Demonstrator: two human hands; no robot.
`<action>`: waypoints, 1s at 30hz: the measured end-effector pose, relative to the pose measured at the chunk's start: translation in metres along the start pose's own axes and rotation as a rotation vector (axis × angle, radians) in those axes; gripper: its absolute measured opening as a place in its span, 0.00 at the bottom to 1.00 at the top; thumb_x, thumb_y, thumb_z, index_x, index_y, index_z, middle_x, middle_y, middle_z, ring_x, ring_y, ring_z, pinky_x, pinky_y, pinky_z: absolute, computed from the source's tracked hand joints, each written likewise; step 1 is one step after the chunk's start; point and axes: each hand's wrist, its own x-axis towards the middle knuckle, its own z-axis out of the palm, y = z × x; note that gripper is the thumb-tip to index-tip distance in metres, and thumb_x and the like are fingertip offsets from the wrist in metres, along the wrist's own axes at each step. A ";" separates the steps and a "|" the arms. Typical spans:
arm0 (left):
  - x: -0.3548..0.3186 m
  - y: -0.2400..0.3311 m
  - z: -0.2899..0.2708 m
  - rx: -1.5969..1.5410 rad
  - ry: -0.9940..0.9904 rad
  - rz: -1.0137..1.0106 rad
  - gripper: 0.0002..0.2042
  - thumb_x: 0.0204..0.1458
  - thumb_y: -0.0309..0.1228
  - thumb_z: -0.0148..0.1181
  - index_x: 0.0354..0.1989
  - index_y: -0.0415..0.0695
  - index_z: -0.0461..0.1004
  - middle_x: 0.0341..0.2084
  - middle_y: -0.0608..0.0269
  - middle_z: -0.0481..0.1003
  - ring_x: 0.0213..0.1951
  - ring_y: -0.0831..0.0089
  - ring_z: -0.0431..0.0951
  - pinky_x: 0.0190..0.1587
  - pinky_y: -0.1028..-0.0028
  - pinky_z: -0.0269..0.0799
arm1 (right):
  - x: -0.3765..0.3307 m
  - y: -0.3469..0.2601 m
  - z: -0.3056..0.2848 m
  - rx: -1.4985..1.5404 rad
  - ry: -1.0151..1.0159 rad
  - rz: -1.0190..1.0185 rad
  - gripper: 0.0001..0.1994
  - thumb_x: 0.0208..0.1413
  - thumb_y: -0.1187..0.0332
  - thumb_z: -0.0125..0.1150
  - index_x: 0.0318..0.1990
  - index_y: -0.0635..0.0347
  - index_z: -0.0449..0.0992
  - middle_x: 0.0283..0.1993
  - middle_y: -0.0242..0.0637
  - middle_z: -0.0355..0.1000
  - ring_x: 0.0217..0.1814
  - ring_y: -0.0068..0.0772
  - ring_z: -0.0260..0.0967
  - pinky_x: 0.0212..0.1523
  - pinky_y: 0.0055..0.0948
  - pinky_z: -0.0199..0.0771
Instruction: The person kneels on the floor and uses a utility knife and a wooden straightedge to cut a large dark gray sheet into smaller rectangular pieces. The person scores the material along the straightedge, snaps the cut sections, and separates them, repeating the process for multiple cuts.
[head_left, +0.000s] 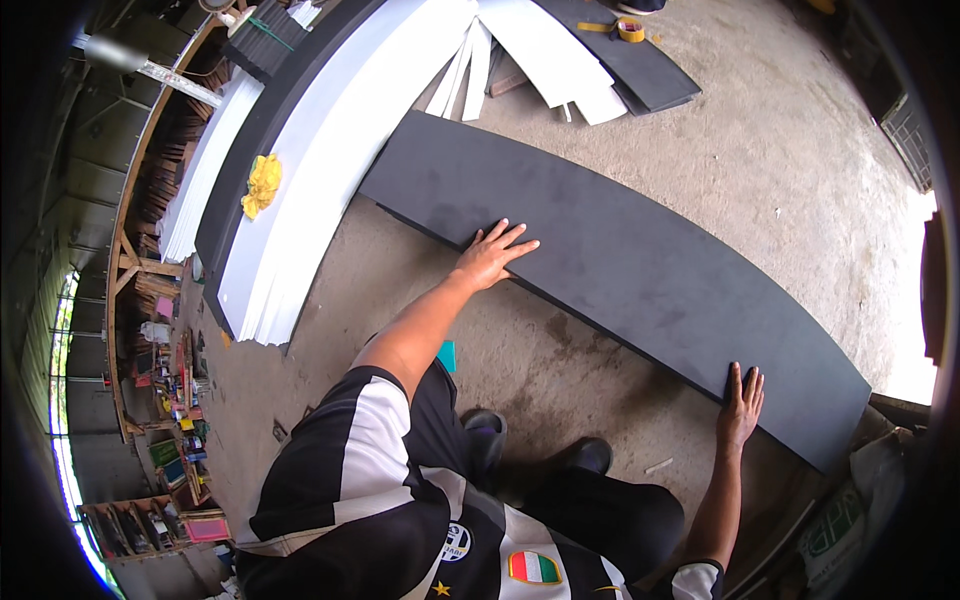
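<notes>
Long board: A dark grey, flat board [640, 270] slants from the upper centre of the frame down to the lower right; what carries it is hidden.
Left hand: The left hand [488, 257] lies palm down near the board's lower edge, at the centre of the frame, fingers spread on its top face.
Right hand: The right hand [741, 402] rests on the same edge farther down, towards the lower right, its fingers laid straight on top. The hands are well apart, neither closed around the board as far as can be seen.
White stack: Long white sheets [350, 110] lie in the upper left, near the board's far end, with a crumpled yellow cloth [262, 187] on them.
Tape: A yellow tape roll [630, 31] sits on dark sheets [662, 82] at the upper right.
Ground: Bare, stained concrete floor [790, 190]; dark shoes [592, 456] show at lower centre.
</notes>
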 end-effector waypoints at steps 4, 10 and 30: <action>0.002 0.001 0.000 0.015 0.006 0.002 0.47 0.54 0.34 0.74 0.78 0.83 0.52 0.82 0.79 0.46 0.81 0.59 0.47 0.77 0.42 0.59 | -0.001 -0.002 0.000 -0.003 -0.004 0.006 0.34 0.63 0.78 0.51 0.75 0.33 0.68 0.80 0.48 0.58 0.83 0.54 0.53 0.78 0.54 0.56; 0.000 0.000 -0.011 0.047 -0.052 0.017 0.51 0.45 0.56 0.76 0.78 0.83 0.52 0.82 0.73 0.45 0.81 0.54 0.45 0.74 0.34 0.59 | 0.010 -0.016 -0.031 -0.002 -0.143 0.039 0.33 0.63 0.78 0.53 0.74 0.35 0.69 0.80 0.49 0.59 0.82 0.55 0.55 0.77 0.51 0.59; 0.014 0.081 -0.094 0.229 -0.588 -0.103 0.53 0.48 0.63 0.72 0.81 0.75 0.48 0.83 0.51 0.27 0.82 0.44 0.35 0.75 0.32 0.49 | 0.058 -0.053 -0.137 -0.037 -0.829 0.145 0.42 0.65 0.47 0.62 0.83 0.32 0.48 0.78 0.40 0.62 0.74 0.46 0.67 0.70 0.51 0.63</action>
